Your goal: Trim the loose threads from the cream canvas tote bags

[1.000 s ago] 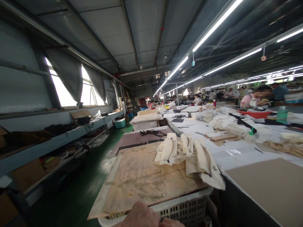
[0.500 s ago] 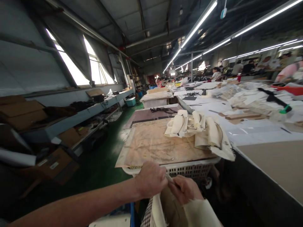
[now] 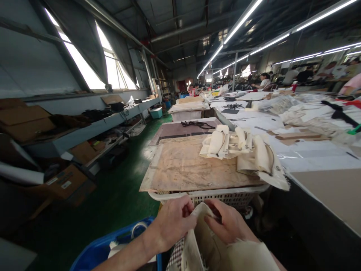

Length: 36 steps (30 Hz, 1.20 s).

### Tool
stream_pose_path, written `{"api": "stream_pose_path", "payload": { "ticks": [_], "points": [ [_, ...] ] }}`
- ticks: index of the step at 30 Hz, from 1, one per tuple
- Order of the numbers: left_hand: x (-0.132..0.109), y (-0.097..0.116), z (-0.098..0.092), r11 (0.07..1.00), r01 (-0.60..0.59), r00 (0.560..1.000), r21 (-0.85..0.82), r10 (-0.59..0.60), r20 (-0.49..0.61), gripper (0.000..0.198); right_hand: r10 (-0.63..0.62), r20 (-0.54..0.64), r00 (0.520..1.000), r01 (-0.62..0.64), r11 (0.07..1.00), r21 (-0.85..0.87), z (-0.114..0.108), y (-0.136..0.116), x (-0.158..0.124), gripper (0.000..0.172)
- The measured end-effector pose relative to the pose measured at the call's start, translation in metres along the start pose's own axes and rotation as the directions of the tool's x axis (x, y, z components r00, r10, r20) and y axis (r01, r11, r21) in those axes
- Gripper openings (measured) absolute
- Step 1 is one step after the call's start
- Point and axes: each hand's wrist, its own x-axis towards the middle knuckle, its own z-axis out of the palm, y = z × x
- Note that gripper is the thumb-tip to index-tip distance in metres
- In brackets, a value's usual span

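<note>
A cream canvas piece (image 3: 202, 235) hangs upright in front of me, folded so its inside faces up. Its upper edge is pinched by my left hand (image 3: 178, 219), fingers curled. My right hand (image 3: 229, 223) grips the same canvas piece from the right, thumb on the inner side and fingers over the edge. Frayed cream cloth (image 3: 249, 254) covers my right wrist. Below my hands shows a bit of checked cloth (image 3: 175, 255). On the worn board (image 3: 183, 165) ahead lie several sewn cream canvas pieces (image 3: 218, 142) with dark cords.
A white plastic basket (image 3: 225, 195) supports the board. To my lower left is a blue tub (image 3: 90, 252) with pale items inside. A long worktable (image 3: 324, 184) with sheets and scraps runs along the right. Shelving (image 3: 84, 135) and cartons line the left wall; people sit far back.
My hands have moved slightly apart, opening the canvas edge between them. My left forearm has swung to a steeper angle, showing more of the blue tub.
</note>
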Motion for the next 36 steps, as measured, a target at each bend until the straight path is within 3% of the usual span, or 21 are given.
{"api": "stream_pose_path", "payload": {
  "ticks": [2, 6, 9, 17, 25, 27, 30, 33, 36],
  "points": [
    [-0.001, 0.000, -0.002, 1.000, -0.006, 1.000, 0.029, 0.006, -0.010, 0.004, -0.063, 0.051, 0.997, 0.061, 0.997, 0.053, -0.007, -0.008, 0.007, 0.042],
    [-0.002, -0.006, -0.008, 0.999, -0.022, 0.999, 0.049, 0.024, -0.030, 0.008, -0.151, 0.148, 0.977, 0.131, 0.982, 0.136, -0.017, -0.024, 0.023, 0.024],
    [-0.003, -0.013, -0.012, 0.997, -0.059, 0.997, 0.050, 0.061, -0.041, 0.009, -0.166, 0.184, 0.969, 0.134, 0.976, 0.171, -0.018, -0.031, 0.032, 0.024],
    [-0.010, -0.029, -0.027, 0.987, -0.147, 0.987, 0.058, 0.150, -0.049, 0.016, -0.153, 0.242, 0.958, 0.107, 0.976, 0.192, -0.004, -0.041, 0.044, 0.021],
    [-0.018, -0.042, -0.025, 0.982, -0.149, 0.974, 0.118, 0.166, -0.153, 0.021, -0.166, 0.266, 0.949, 0.100, 0.964, 0.246, 0.019, -0.041, 0.047, 0.025],
    [-0.017, -0.044, -0.027, 0.982, -0.160, 0.971, 0.095, 0.174, -0.162, 0.020, -0.182, 0.253, 0.950, 0.138, 0.973, 0.183, 0.017, -0.044, 0.047, 0.028],
    [-0.010, -0.045, -0.029, 0.982, -0.189, 0.975, 0.011, 0.189, -0.121, 0.019, -0.143, 0.247, 0.958, 0.161, 0.985, -0.054, 0.015, -0.046, 0.046, 0.030],
    [-0.002, -0.046, -0.026, 0.983, -0.185, 0.979, -0.013, 0.183, -0.087, 0.016, -0.044, 0.225, 0.973, 0.099, 0.965, -0.241, 0.020, -0.042, 0.042, 0.032],
    [0.001, -0.045, -0.017, 0.987, -0.160, 0.973, 0.011, 0.160, -0.163, 0.010, 0.037, 0.180, 0.983, 0.013, 0.963, -0.269, 0.030, -0.036, 0.036, 0.036]
  ]
}}
